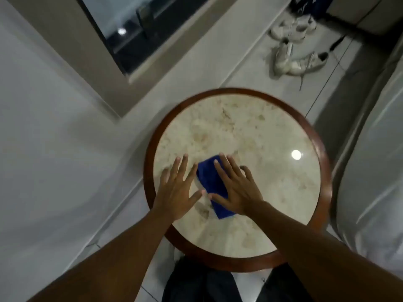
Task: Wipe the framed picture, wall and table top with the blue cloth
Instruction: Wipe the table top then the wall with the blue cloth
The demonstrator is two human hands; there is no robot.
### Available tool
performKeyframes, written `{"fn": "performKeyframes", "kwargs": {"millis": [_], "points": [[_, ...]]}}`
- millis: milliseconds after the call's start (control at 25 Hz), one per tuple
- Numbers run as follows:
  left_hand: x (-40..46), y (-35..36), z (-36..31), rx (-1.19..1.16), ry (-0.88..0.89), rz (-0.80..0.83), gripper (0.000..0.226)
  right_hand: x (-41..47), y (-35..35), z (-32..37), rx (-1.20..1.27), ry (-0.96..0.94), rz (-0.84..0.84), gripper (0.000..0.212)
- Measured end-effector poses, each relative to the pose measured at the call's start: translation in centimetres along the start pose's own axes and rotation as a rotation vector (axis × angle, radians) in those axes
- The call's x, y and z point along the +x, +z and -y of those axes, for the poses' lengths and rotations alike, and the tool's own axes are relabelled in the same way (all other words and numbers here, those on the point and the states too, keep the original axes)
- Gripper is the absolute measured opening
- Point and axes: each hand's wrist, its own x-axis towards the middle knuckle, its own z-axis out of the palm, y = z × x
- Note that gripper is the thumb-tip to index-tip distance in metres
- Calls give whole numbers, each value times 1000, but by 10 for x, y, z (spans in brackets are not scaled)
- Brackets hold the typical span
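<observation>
Two hands: right hand [236, 189] flat on one blue cloth [212, 186] | left hand [176, 188] flat on table top [261, 131]

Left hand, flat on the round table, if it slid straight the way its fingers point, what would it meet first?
Probably only bare marble: the left hand points up the table top, passing left of the blue cloth, then reaches the wooden rim.

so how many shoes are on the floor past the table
4, I think, though they blur: two shoes by the far wall, two shoes nearer the round table. Others may lie out of frame.
</observation>
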Motion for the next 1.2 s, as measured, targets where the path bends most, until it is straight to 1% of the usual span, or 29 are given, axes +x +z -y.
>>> {"fn": "performKeyframes", "kwargs": {"millis": [40, 160, 320, 440, 600, 720, 840, 920, 1040, 1120, 1200], "points": [[5, 14, 5, 19, 9, 15, 85, 10, 13, 2, -13, -12, -21, 97], [13, 47, 23, 78, 13, -74, 83, 29, 40, 3, -60, -16, -112, 95], [9, 69, 27, 86, 40, -110, 83, 28, 58, 0, -48, -38, -220, 77], [10, 63, 26, 80, 15, -114, 83, 31, 55, 2, -9, -22, -227, 65], [8, 47, 25, 124, 31, -136, 82, 29, 49, 8, 16, -20, -258, 53], [7, 23, 24, 156, 35, -157, 82, 30, 33, 20, 133, 44, -310, 50], [-4, -22, 21, 185, 33, -171, 83, 25, -7, 44, 245, 67, -376, 55], [-20, -73, 21, 208, 16, -199, 84, 19, -52, 64, 281, 36, -449, 57], [-61, -170, 21, 241, -5, -336, 83, 6, -139, 105, 323, -58, -567, 57], [-96, -248, 22, 259, -34, -444, 83, 0, -212, 142, 356, -148, -658, 58], [-128, -332, 21, 331, -56, -546, 85, -1, -294, 185, 412, -236, -765, 59]]}}
